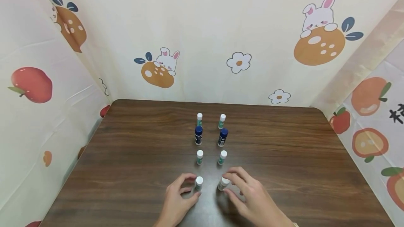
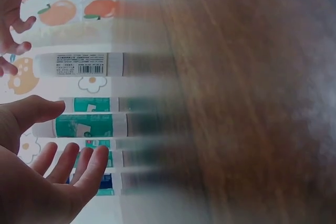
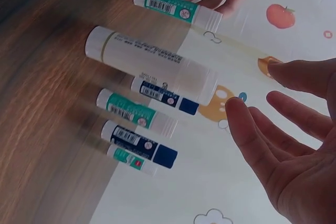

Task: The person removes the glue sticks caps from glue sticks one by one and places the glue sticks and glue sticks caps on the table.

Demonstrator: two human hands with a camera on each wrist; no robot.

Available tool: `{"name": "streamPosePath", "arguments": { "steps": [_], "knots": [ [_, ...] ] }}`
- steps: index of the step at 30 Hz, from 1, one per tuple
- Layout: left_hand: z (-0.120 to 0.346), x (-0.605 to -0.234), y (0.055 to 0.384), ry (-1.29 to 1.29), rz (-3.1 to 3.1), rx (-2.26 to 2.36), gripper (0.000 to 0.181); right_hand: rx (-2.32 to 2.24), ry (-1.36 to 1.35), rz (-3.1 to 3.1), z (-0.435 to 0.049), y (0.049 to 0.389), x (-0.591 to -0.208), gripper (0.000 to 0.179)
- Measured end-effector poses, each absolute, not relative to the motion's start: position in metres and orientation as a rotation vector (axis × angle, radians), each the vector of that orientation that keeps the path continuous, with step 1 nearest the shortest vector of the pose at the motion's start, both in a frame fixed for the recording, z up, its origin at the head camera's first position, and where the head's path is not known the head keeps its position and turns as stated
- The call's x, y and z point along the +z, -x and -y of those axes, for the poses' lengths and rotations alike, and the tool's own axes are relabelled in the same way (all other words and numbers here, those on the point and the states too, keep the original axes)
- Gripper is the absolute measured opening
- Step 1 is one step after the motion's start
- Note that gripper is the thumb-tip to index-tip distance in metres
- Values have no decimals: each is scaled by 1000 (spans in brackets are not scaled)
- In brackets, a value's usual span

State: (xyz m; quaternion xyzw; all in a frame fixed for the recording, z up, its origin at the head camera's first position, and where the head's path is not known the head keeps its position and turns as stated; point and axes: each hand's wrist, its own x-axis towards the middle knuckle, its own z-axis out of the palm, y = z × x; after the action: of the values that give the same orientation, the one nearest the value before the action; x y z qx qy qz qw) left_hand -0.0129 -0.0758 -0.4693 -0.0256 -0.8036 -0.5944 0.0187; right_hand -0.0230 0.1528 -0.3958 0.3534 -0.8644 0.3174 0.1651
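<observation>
Two glue sticks stand upright nearest to me, one beside each hand. The left glue stick [image 1: 199, 183] has a white cap and, in the left wrist view, a green label [image 2: 84, 126]. My left hand [image 1: 180, 197] is around it, thumb and fingers spread with gaps to the tube. The right glue stick [image 1: 222, 184] is white, with a pale barcode label [image 3: 152, 61] in the right wrist view. My right hand [image 1: 249, 193] is beside it, fingertips close to its cap in the head view. The right wrist view shows thumb and fingers parted, nothing between them.
Beyond the hands, more glue sticks stand in two columns: a green pair, left [image 1: 200, 157] and right [image 1: 222, 157], a dark blue pair, left [image 1: 198, 136] and right [image 1: 222, 137], and a farther green pair [image 1: 222, 121]. The brown wooden table [image 1: 142, 132] meets printed curtains [image 1: 202, 27].
</observation>
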Motion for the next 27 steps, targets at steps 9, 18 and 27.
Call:
{"name": "streamPosePath", "arguments": {
  "steps": [9, 18, 27],
  "knots": [
    [74, -469, 15, 58, 2516, -1853, 43, 958, -1056, 2456, -141, 26, -398, 29],
    [70, -472, 18, 89, 2475, -1861, 40, 972, -1035, 2509, -127, 27, -400, 36],
    [66, -475, 21, 50, 2499, -1845, 35, 1009, -1063, 2520, -118, 28, -403, 34]
  ]
}}
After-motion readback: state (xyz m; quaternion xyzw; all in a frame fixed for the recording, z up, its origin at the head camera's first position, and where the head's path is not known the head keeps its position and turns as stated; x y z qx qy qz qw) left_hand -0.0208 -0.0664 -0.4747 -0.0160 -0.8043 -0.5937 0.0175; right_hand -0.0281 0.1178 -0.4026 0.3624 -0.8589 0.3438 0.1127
